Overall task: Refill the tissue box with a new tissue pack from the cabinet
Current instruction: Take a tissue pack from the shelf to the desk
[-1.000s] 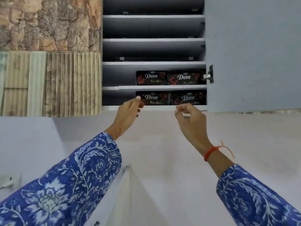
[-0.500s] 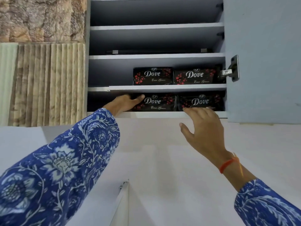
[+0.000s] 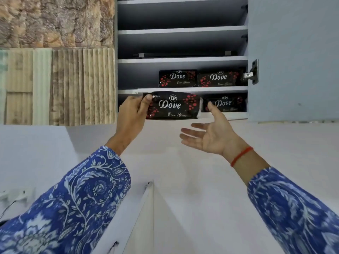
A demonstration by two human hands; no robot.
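A black tissue pack [image 3: 173,105] printed "Dove" was gripped at its left end by the left hand [image 3: 133,114], thumb on the front face, and was held at the front edge of the lowest shelf of the open wall cabinet [image 3: 182,60]. The right hand [image 3: 211,133] was held released just below and to the right of the pack, palm up and fingers spread, touching nothing. 3 further packs were seen in the cabinet: 1 [image 3: 226,103] on the lowest shelf and 2 [image 3: 178,77] [image 3: 218,78] on the shelf above, beside the open door [image 3: 293,57].
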